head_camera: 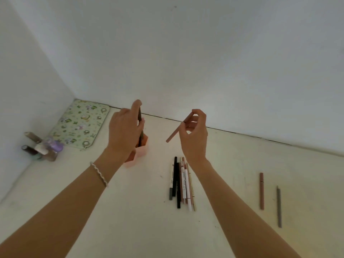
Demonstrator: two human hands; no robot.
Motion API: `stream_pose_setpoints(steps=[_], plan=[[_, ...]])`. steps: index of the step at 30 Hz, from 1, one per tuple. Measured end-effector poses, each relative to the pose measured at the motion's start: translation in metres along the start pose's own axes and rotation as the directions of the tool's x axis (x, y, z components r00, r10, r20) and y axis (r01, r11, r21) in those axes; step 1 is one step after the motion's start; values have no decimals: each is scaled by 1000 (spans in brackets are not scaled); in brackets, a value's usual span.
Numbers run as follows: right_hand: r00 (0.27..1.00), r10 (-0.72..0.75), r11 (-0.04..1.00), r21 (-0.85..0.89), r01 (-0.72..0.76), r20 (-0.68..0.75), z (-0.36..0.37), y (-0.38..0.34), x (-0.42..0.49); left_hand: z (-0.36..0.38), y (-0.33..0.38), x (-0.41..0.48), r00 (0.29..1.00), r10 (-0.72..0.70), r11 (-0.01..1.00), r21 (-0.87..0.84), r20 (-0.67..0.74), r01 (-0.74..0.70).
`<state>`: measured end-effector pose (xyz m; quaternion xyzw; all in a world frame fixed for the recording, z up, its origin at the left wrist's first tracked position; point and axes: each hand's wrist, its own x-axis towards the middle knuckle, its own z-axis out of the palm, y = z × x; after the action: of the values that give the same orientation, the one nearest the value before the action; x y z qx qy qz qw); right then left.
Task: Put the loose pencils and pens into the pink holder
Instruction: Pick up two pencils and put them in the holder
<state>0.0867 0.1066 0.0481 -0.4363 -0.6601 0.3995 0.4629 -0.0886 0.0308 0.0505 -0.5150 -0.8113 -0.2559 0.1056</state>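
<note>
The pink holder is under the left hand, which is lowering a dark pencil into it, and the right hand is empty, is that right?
Not quite. In the head view the right hand is not empty: it pinches a pink pencil. The rest holds: the left hand lowers a dark pencil into the pink holder.

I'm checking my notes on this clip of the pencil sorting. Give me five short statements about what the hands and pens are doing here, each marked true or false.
1. The left hand holds a dark pencil upright over the pink holder. True.
2. The right hand is empty. False: it pinches a pink pencil in the air.
3. A bundle of pens lies on the table below the right hand. True.
4. All the loose pens are in one bundle. False: a brown pen and a grey pen lie apart to the right.
5. The floral mat lies by the right wall. False: it lies in the left corner.
</note>
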Motion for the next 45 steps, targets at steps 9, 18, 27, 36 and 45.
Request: stream_pose_setpoints(steps=[9, 18, 27, 36, 45], plan=[[994, 3, 998, 61, -9, 108, 55, -7, -21, -8, -18, -7, 980, 124, 989, 100, -158, -109], [991, -61, 969, -231, 87, 118, 38, 17, -25, 3, 35, -53, 988, -112, 948, -288, 102, 137], [968, 242, 914, -350, -203, 70, -47, 59, -21, 84, 93, -114, 649, -225, 934, -29, 727, 356], [774, 606, 625, -713, -317, 187, -74, 93, -41, 68, 89, -79, 767, -219, 856, -258, 604, 448], [799, 572, 584, -776, -240, 183, -58, 97, -56, 30, 79, -42, 907, -200, 784, -495, 371, 375]])
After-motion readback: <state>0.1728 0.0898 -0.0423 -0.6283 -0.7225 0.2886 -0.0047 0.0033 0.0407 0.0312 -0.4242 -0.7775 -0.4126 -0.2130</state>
